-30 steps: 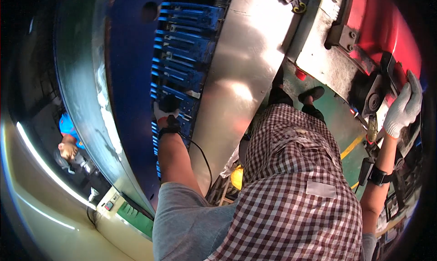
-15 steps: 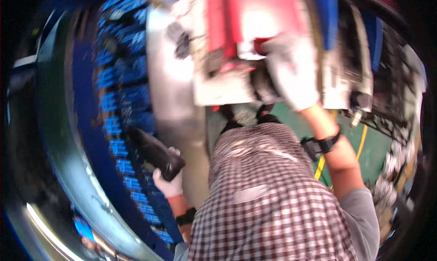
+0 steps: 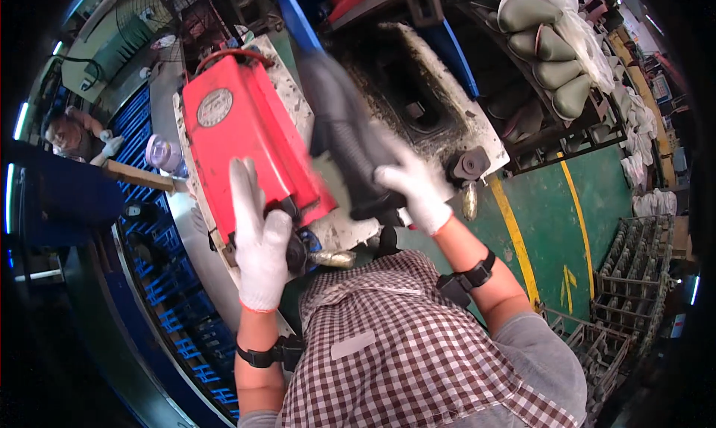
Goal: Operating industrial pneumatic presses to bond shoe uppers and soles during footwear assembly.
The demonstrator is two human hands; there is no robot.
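Observation:
My right hand [image 3: 418, 188], in a white glove, grips a long black boot-like upper [image 3: 349, 133] near its lower end. Motion blurs the upper's far end, so its exact kind is hard to tell. It is held between a red machine cover [image 3: 242, 141] and an open, dirty machine bed [image 3: 425, 107] with a dark, shoe-shaped hollow. My left hand [image 3: 259, 241], gloved too, is in front of the red cover's near left part, its fingers stretched out and nothing seen in them. Beside its thumb is a black knob [image 3: 298, 252], partly hidden.
Blue conveyor slats [image 3: 160, 294] run along the left. A clear plastic container [image 3: 164, 155] stands beside the red cover. At right, several grey-green shoe forms [image 3: 556, 73] fill a rack above the green floor [image 3: 522, 211]. Another person [image 3: 78, 137] works at far left.
My view has turned. My left hand held a black item low at left and now reaches the red cover. My right hand left the red machine part and now holds the black upper.

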